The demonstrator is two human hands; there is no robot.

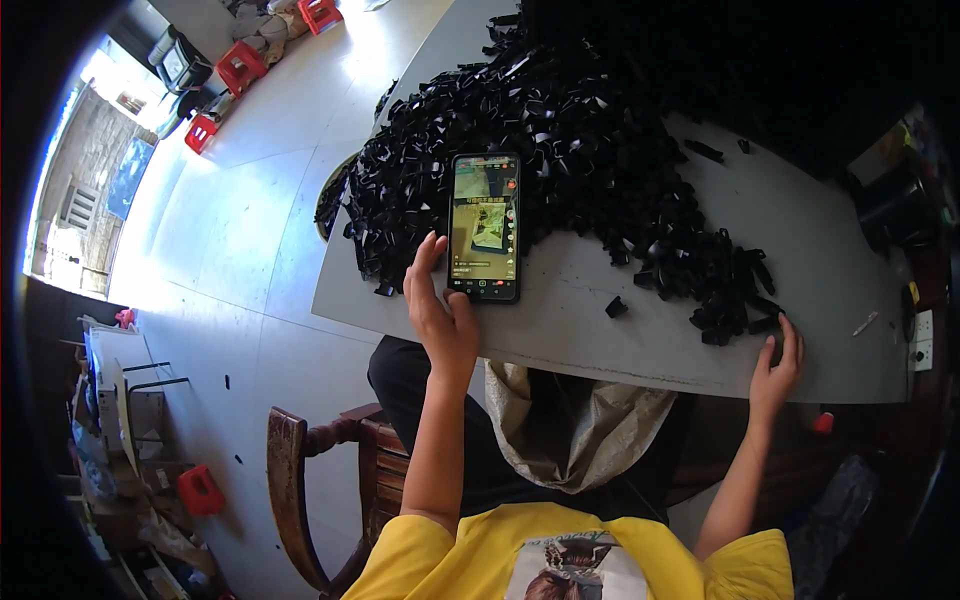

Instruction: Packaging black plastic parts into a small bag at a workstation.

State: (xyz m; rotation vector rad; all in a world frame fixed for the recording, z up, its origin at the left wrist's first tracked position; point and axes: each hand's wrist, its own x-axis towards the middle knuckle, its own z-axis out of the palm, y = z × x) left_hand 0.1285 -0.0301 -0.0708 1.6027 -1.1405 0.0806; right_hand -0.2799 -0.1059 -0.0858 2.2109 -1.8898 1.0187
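Observation:
A black smartphone (485, 228) with its screen lit lies on the grey table, its far end among a big heap of small black plastic pieces (590, 130). My left hand (440, 318) is at the phone's lower left corner, fingers stretched out and thumb by its near edge; it grips nothing. Near the table's front edge on the right is my right hand (778, 365), fingers extended and thumb apart. Its fingertips are beside the end piece of a trail of black pieces (730, 305); whether they touch it I cannot tell.
A pale woven sack (580, 430) hangs at the grey table's (560, 330) front edge, over my lap. A wooden chair (375, 470) is at my left. Red stools (240, 68) stand far left. A dark cylindrical container (890, 205) and a socket panel (922, 340) are at right.

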